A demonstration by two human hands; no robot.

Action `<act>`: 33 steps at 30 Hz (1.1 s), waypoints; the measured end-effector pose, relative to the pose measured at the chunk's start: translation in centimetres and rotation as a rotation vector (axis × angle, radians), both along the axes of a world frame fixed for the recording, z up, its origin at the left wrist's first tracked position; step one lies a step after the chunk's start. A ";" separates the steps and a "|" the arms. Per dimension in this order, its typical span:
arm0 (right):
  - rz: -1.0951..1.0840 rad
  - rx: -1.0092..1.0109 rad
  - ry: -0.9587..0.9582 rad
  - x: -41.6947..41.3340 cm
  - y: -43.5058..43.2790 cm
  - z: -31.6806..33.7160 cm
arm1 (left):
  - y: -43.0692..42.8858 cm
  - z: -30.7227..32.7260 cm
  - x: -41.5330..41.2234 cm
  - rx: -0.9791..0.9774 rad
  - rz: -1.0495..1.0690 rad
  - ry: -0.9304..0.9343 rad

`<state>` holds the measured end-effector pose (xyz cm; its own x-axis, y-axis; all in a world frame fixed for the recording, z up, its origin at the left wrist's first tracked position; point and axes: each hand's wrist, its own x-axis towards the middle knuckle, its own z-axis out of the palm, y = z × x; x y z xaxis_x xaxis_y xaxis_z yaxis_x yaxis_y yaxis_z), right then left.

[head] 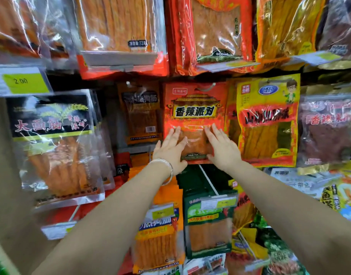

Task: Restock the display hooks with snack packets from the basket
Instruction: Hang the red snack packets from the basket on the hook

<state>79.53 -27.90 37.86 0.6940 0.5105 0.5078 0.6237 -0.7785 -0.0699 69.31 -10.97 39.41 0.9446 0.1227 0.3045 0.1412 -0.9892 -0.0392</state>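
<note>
Far left there's a yellow 2.00 price tag (pixel 21 81), with a black-label packet of orange strips (pixel 51 139) hanging under it. Next along is a brown packet (pixel 141 114) set further back. The person's left hand (pixel 170 148), silver bangle (pixel 167 169) on the wrist, lies flat with fingers straight on the lower left of the red snack packet (pixel 194 112), which hangs in the middle row. The right hand (pixel 223 148) presses its lower right the same way, fingers straight, gripping nothing. Just right of that hangs a yellow packet (pixel 268 124).
</note>
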 end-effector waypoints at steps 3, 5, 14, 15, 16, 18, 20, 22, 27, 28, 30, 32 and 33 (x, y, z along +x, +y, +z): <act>-0.003 -0.011 0.079 -0.5 0.1 1.3 | 0.3 0.5 0.1 -0.030 -0.020 0.015; 0.007 0.047 0.129 -1.3 -0.3 2.3 | 0.1 1.0 -0.3 -0.071 -0.075 0.000; 0.213 0.603 0.403 -11.7 -6.4 -3.0 | -5.5 -2.0 -11.4 -0.596 -0.221 -0.396; 0.240 0.603 0.468 -13.3 -7.1 -5.0 | -6.3 -3.6 -13.6 -0.668 -0.213 -0.405; 0.255 0.597 0.532 -15.0 -7.8 -7.3 | -6.9 -5.8 -15.9 -0.747 -0.187 -0.387; 0.258 0.586 0.686 -19.0 -9.3 -12.2 | -8.5 -11.1 -20.8 -0.891 -0.089 -0.308; 0.249 0.531 0.900 -23.4 -10.9 -17.7 | -10.4 -17.4 -26.4 -1.089 0.099 -0.203; 0.205 0.410 1.076 -27.9 -12.6 -22.8 | -12.3 -23.4 -32.7 -1.280 0.355 -0.100; 0.110 0.113 1.407 -38.4 -15.5 -32.8 | -17.5 -35.0 -48.4 -1.465 0.912 0.239; 0.095 0.004 1.459 -40.2 -15.8 -34.0 | -18.6 -36.3 -51.3 -1.472 1.000 0.257; 0.101 -0.213 1.524 -43.2 -16.4 -36.0 | -20.8 -38.1 -56.1 -1.481 1.133 0.332; 0.121 -0.372 1.555 -45.3 -16.6 -37.6 | -22.4 -38.9 -59.7 -1.489 1.211 0.418; 0.131 -0.433 1.559 -46.2 -16.4 -38.2 | -22.7 -39.0 -61.1 -1.498 1.256 0.413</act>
